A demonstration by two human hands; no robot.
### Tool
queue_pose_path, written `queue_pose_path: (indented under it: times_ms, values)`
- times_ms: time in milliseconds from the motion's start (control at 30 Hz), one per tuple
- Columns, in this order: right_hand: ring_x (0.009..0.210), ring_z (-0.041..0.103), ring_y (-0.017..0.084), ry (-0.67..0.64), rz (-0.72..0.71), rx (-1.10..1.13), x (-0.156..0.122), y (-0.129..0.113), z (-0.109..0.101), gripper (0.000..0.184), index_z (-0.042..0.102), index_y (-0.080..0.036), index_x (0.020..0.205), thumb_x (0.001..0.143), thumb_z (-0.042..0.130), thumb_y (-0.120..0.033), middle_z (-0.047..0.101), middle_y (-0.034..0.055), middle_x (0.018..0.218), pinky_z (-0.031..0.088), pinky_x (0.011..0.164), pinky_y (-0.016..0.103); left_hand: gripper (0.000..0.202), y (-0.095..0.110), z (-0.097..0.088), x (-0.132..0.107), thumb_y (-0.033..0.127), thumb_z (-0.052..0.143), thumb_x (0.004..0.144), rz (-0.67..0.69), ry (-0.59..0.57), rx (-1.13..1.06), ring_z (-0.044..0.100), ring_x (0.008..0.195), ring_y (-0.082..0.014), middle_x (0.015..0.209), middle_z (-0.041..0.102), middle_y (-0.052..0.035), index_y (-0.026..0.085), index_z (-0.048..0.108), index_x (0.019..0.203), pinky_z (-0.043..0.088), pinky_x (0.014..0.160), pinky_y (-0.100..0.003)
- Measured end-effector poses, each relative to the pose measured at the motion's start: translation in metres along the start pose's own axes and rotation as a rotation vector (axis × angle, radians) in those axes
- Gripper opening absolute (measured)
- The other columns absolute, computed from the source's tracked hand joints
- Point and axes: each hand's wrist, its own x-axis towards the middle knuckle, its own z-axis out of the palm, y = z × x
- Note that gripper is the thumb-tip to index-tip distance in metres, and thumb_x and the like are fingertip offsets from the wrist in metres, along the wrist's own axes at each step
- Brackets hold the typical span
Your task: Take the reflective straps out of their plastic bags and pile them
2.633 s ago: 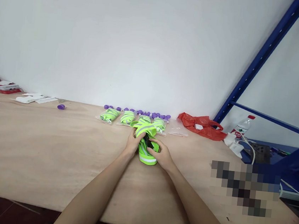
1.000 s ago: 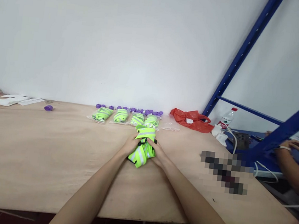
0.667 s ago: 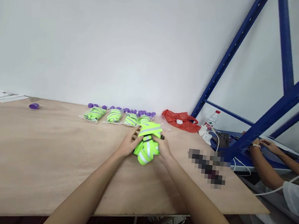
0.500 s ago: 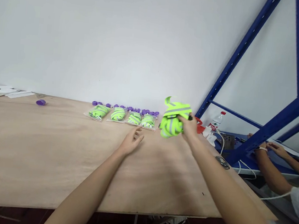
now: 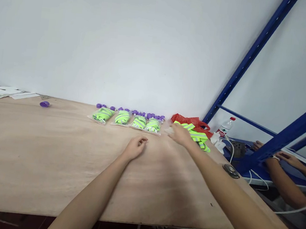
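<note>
Hands empty — left hand (image 5: 135,147) curled loosely on table (image 5: 42,146), right hand (image 5: 179,134) spread beside vest (image 5: 198,136).

Four bagged green bundles (image 5: 103,114), purple cap (image 5: 44,104), red bag (image 5: 185,118), perhaps a water bottle (image 5: 225,126)

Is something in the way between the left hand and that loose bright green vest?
Yes. The right hand is between the left hand and the loose vest, right at the vest's edge. The vest lies beside the red bag.
</note>
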Motion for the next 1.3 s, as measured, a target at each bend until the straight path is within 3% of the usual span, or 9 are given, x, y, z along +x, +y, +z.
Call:
queue_pose_path:
  times_ms: [67, 233, 467, 700, 800, 900, 1033, 1167, 1300]
  values:
    - [0.112, 0.056, 0.03, -0.286, -0.196, -0.381, -0.01, -0.027, 0.031, 0.038, 0.065, -0.019, 0.112, 0.076, 0.075, -0.024, 0.061, 0.0157, 0.128, 0.042, 0.093, 0.04, 0.018, 0.001, -0.001, -0.001, 0.028, 0.063, 0.079, -0.003, -0.016, 0.026, 0.066, 0.086, -0.0236, 0.095, 0.075, -0.0075, 0.022, 0.075, 0.091, 0.052, 0.081, -0.035]
    - [0.117, 0.056, 0.03, -0.356, -0.236, -0.482, -0.012, -0.062, 0.076, 0.031, 0.061, -0.014, 0.119, 0.094, 0.043, -0.01, 0.061, 0.019, 0.127, 0.043, 0.092, 0.042, 0.019, 0.003, -0.004, -0.003, 0.026, 0.059, 0.083, 0.007, -0.054, 0.096, 0.067, 0.085, -0.0239, 0.092, 0.076, -0.0071, 0.022, 0.075, 0.091, 0.052, 0.083, -0.036]
    - [0.124, 0.052, 0.03, -0.369, -0.243, -0.506, 0.0, -0.062, 0.083, 0.036, 0.057, -0.014, 0.127, 0.096, 0.039, -0.011, 0.059, 0.0193, 0.13, 0.043, 0.095, 0.041, 0.021, 0.005, -0.003, -0.002, 0.023, 0.056, 0.083, -0.005, -0.09, 0.133, 0.067, 0.079, -0.0216, 0.087, 0.075, -0.0056, 0.021, 0.074, 0.092, 0.051, 0.079, -0.033]
    - [0.107, 0.064, 0.029, -0.413, -0.157, -0.425, -0.001, -0.067, 0.082, 0.031, 0.07, -0.01, 0.108, 0.088, 0.046, -0.005, 0.069, 0.022, 0.112, 0.045, 0.087, 0.035, 0.026, 0.002, -0.004, -0.002, 0.02, 0.049, 0.086, -0.07, -0.149, 0.192, 0.068, 0.084, -0.0192, 0.09, 0.074, -0.0064, 0.015, 0.07, 0.1, 0.05, 0.081, -0.03]
    - [0.095, 0.068, 0.028, -0.418, -0.11, -0.348, -0.006, -0.067, 0.07, 0.023, 0.074, -0.011, 0.095, 0.083, 0.054, -0.01, 0.073, 0.0213, 0.101, 0.044, 0.078, 0.031, 0.026, 0.0, -0.005, 0.0, 0.023, 0.049, 0.087, -0.09, -0.132, 0.174, 0.067, 0.084, -0.0187, 0.093, 0.074, -0.0068, 0.015, 0.07, 0.1, 0.05, 0.081, -0.03]
    - [0.079, 0.067, 0.022, -0.438, -0.102, -0.224, -0.017, -0.067, 0.053, 0.018, 0.074, -0.014, 0.079, 0.08, 0.056, -0.015, 0.075, 0.0138, 0.085, 0.04, 0.066, 0.026, 0.027, 0.001, -0.006, 0.002, 0.031, 0.049, 0.09, -0.078, -0.101, 0.165, 0.064, 0.082, -0.0185, 0.089, 0.073, -0.0058, 0.015, 0.07, 0.093, 0.048, 0.08, -0.029]
    - [0.066, 0.062, 0.016, -0.468, -0.085, 0.067, -0.042, -0.068, 0.039, 0.023, 0.071, -0.015, 0.069, 0.081, 0.053, -0.022, 0.071, 0.0048, 0.068, 0.038, 0.057, 0.023, 0.043, 0.005, -0.005, 0.003, 0.05, 0.051, 0.09, -0.17, -0.131, 0.074, 0.06, 0.069, -0.0161, 0.072, 0.068, -0.0037, 0.012, 0.068, 0.076, 0.045, 0.063, -0.025]
    - [0.054, 0.052, 0.013, -0.473, 0.041, 0.606, -0.067, -0.068, 0.046, 0.023, 0.068, -0.015, 0.069, 0.077, 0.059, -0.034, 0.064, 0.0009, 0.059, 0.036, 0.052, 0.023, 0.053, 0.008, -0.001, 0.0, 0.061, 0.054, 0.085, -0.391, -0.208, -0.114, 0.055, 0.05, -0.0116, 0.062, 0.063, -0.0036, 0.011, 0.065, 0.071, 0.037, 0.042, -0.021]
    - [0.05, 0.045, 0.01, -0.391, 0.127, 0.775, -0.083, -0.07, 0.062, 0.025, 0.063, -0.017, 0.066, 0.073, 0.067, -0.04, 0.059, -0.0022, 0.056, 0.032, 0.049, 0.023, 0.052, 0.01, -0.002, -0.002, 0.061, 0.059, 0.081, -0.43, -0.228, -0.139, 0.053, 0.042, -0.0098, 0.054, 0.059, -0.0022, 0.011, 0.063, 0.067, 0.042, 0.041, -0.02]
